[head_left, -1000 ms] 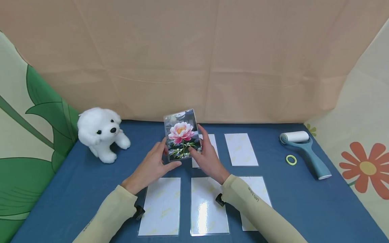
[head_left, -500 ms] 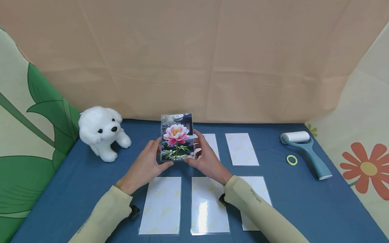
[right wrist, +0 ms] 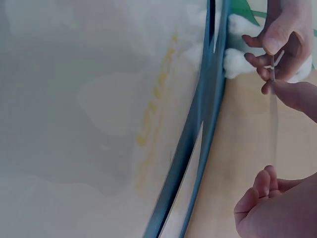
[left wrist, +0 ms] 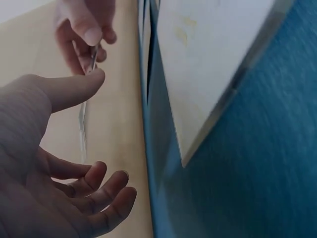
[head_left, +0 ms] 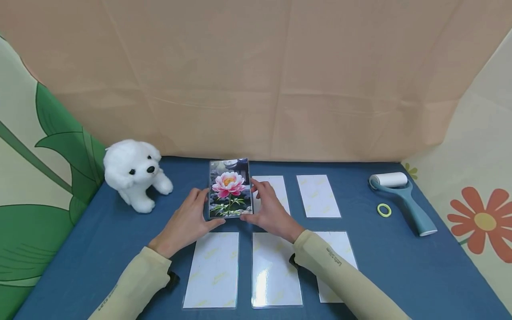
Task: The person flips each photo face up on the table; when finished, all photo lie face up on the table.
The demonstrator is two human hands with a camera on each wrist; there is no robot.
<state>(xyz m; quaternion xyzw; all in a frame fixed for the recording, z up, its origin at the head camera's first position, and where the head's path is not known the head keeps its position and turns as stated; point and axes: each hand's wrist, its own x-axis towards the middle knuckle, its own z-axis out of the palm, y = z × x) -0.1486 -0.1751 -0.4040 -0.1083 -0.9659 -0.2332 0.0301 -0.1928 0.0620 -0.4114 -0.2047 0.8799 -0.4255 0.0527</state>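
Both hands hold a flower picture card [head_left: 229,189], a pink bloom on a dark ground, by its two sides over the back middle of the table. The left hand [head_left: 186,221] has its thumb along the lower left corner and its fingers at the left edge. At the lower right corner lies the thumb of the right hand [head_left: 273,213], its fingers by the right edge. The left wrist view shows the card [left wrist: 83,129] nearly edge-on between the hands; in the right wrist view the card [right wrist: 273,129] is also a thin line.
White cards lie in a back row [head_left: 318,196] and a front row [head_left: 212,270] on the blue table [head_left: 400,275]. A white plush dog [head_left: 134,175] sits at left. A lint roller [head_left: 412,206] and a yellow-green ring [head_left: 384,210] lie at right.
The flower card has come down and left, and its earlier slant has straightened. Both hands have moved with it, keeping their hold at the sides.
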